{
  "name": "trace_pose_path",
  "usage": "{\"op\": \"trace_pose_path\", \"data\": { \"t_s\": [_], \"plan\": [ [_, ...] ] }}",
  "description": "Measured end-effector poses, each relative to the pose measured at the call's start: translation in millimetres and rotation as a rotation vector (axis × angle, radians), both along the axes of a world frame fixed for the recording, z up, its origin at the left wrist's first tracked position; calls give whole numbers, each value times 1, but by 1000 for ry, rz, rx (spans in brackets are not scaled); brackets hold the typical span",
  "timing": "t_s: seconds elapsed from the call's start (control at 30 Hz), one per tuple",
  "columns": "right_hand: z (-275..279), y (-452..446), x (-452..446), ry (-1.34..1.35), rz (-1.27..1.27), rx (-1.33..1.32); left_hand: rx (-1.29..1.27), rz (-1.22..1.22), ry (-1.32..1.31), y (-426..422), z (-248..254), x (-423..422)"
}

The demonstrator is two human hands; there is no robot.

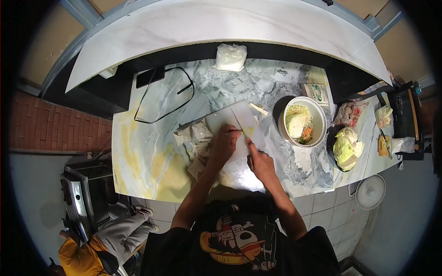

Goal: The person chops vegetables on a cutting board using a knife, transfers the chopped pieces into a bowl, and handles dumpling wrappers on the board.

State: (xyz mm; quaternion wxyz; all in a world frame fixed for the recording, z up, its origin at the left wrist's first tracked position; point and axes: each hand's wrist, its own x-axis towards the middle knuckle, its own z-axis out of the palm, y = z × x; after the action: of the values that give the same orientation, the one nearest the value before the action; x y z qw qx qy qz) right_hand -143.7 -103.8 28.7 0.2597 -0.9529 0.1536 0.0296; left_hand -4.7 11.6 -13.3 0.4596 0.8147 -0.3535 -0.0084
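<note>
My right hand point(261, 164) is closed round the handle of a knife point(239, 121), whose blade lies across a white cutting board point(219, 120) and points away from me. Just left of the blade, my left hand point(227, 140) has its fingers bent together on the board. Whatever they pinch is too small to make out. Small yellow-green chopped pieces point(249, 131) lie right of the blade. A pale stick-like piece point(258, 109) rests at the board's far right corner. Beside my left forearm are several crumpled whitish packets point(201, 131).
To the right stands a white bucket point(320, 110) holding shredded vegetables and a pale cabbage chunk. Beyond it, a cabbage point(347, 148) sits in a dark bowl. A white bag point(231, 57) is at the back, a black strap point(156, 121) at left. Another person point(99, 248) is at lower left.
</note>
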Motion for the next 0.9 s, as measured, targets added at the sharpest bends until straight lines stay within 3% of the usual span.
{"op": "trace_pose_path", "data": {
  "t_s": [0.47, 0.9],
  "plan": [
    [1, -6, -19, -9, -52, 126, -57, 64, 90, -3, 14, -4],
    [-5, 0, -21, -85, 5, 52, 28, 47, 149, -2, 14, -2]
  ]
}}
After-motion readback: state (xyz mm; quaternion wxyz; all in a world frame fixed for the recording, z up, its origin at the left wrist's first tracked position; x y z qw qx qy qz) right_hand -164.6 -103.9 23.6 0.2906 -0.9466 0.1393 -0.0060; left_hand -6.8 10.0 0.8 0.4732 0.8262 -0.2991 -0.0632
